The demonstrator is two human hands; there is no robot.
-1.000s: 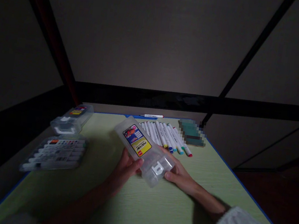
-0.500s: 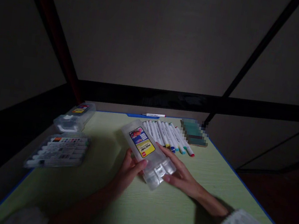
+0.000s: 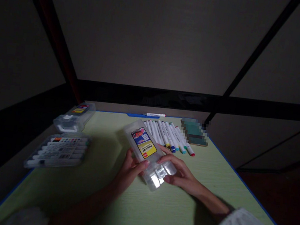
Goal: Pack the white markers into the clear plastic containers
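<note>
A clear plastic marker case (image 3: 145,147) with a yellow and blue label is held tilted over the middle of the table. My left hand (image 3: 132,167) grips its left side, thumb on top and the other fingers mostly hidden underneath. At the latch end, my right hand (image 3: 179,172) holds the case, with a finger on its top face and the thumb by the latch (image 3: 161,171). The lid looks closed. Just behind the case lies a row of white markers (image 3: 165,133) with coloured ends.
On the left, a case filled with markers (image 3: 59,150) lies in front of another clear case (image 3: 78,113). A single marker (image 3: 155,114) rests at the far table edge. A pixelated green flat object (image 3: 193,130) lies far right on the pale green table (image 3: 149,216).
One finger of my right hand has shifted from the case's far side onto its top, near the latch. The case and my left hand have barely moved.
</note>
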